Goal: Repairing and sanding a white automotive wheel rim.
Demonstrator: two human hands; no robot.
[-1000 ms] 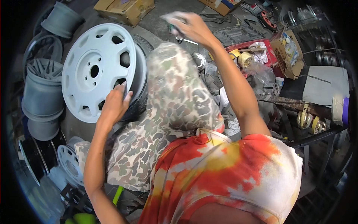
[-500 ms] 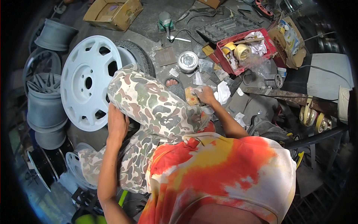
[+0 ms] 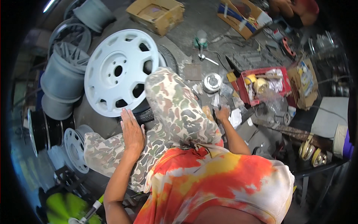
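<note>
The white wheel (image 3: pixel 128 72) is lying ahead of the left grip (image 3: pixel 133 130) and a little to its left, with its broad face turning up toward the viewer and its axis running back from that face, down and toward the right. A dark tyre (image 3: pixel 170 58) is showing behind it, ahead and to the right of the left grip.

The left grip is the nearer one by far. It is spreading flat, palm down, its fingers lying straight and close together, the thumb standing apart, and it is holding nothing that can be seen. Its fingertips are pointing ahead at the wheel's lower rim and overlapping it in view; whether they are touching or only hanging in front, I cannot tell.

The right grip (image 3: pixel 223 114) is keeping low, well apart from the wheel, which is lying far to its left and ahead, across the camouflage-covered knee (image 3: pixel 175 93). Its fingers are curling beside a tan pad (image 3: pixel 207 111) that is peeping out just to its left, partly behind the leg; whether they are closing on it, I cannot tell. White paper (image 3: pixel 235 118) is lying just to its right, and a silver tin (image 3: pixel 213 83) is standing ahead of it.
</note>
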